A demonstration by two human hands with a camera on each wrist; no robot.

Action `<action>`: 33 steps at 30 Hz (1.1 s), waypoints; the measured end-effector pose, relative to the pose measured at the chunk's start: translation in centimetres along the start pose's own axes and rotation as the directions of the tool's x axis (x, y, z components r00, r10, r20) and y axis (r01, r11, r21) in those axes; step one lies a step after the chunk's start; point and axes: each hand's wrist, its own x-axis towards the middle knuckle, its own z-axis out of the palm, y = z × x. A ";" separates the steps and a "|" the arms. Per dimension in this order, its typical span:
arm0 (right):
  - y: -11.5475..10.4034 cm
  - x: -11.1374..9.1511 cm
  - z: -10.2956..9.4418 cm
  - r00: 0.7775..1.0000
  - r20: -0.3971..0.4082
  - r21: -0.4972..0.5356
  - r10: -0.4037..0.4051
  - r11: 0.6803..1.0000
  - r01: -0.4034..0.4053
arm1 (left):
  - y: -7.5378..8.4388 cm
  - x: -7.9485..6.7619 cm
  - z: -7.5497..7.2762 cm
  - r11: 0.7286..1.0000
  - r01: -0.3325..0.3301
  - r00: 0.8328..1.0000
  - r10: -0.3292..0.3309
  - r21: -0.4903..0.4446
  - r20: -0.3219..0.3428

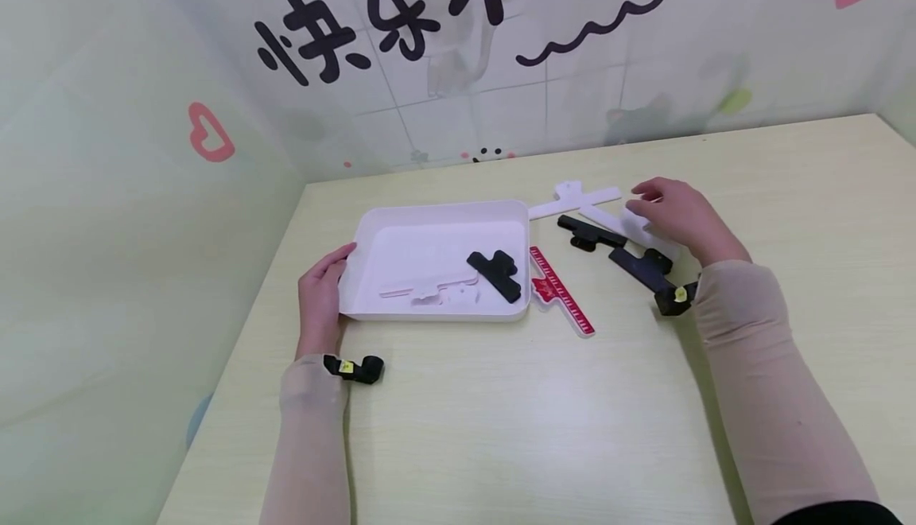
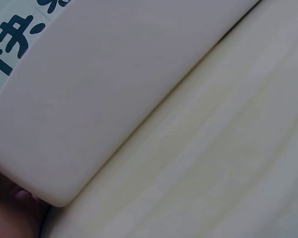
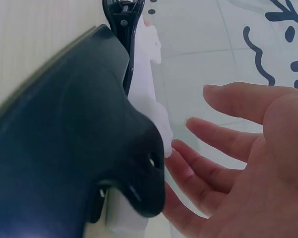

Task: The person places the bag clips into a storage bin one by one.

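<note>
A white shallow tray (image 1: 436,312) lies on the table, and my left hand (image 1: 320,290) grips its left side. In the left wrist view, the fingers (image 2: 22,198) lie against the tray's corner. In the tray are a black clip (image 1: 497,274) and a pale pink-white clip (image 1: 429,286). My right hand (image 1: 680,215), holding nothing, hangs with spread, loosely bent fingers over a white clip (image 1: 608,219). Next to it lie a black clip (image 1: 590,232) and a second black clip (image 3: 64,129), large in the right wrist view.
A red ruler-patterned clip (image 1: 561,293) lies just right of the tray. Behind the black clips lies another white clip (image 1: 572,199). A printed wall covering (image 1: 494,103) rises behind the table (image 1: 487,421), with another wall at the left.
</note>
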 end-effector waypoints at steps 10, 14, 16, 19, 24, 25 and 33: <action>1.9 0.4 0.8 0.998 0.003 0.065 0.067 0.996 -0.067 | 0.0 0.0 0.1 1.000 0.019 1.000 -0.019 -0.002 0.007; 2.4 0.5 1.0 0.998 -0.011 0.075 0.055 0.996 -0.054 | 0.0 0.0 0.1 1.000 0.017 1.000 -0.017 0.002 0.007; 2.3 0.6 1.0 0.999 -0.004 0.079 0.054 0.995 -0.053 | 0.1 0.0 0.0 1.000 0.018 1.000 -0.018 0.005 0.004; 2.4 0.7 1.0 0.999 0.001 0.071 0.053 0.996 -0.053 | 0.0 0.0 0.0 1.000 0.018 1.000 -0.018 0.004 0.001; 2.7 0.8 1.2 0.998 0.005 0.082 0.069 0.994 -0.069 | -0.2 -0.1 0.0 1.000 0.013 1.000 -0.013 -0.004 0.006; 2.7 0.8 1.2 0.997 0.005 0.090 0.075 0.993 -0.075 | -0.2 -0.1 0.0 1.000 0.012 1.000 -0.012 -0.008 0.007; 2.8 0.6 1.1 0.996 -0.033 0.117 0.078 0.990 -0.074 | -0.1 -0.1 0.0 0.999 0.022 0.999 -0.021 -0.048 0.027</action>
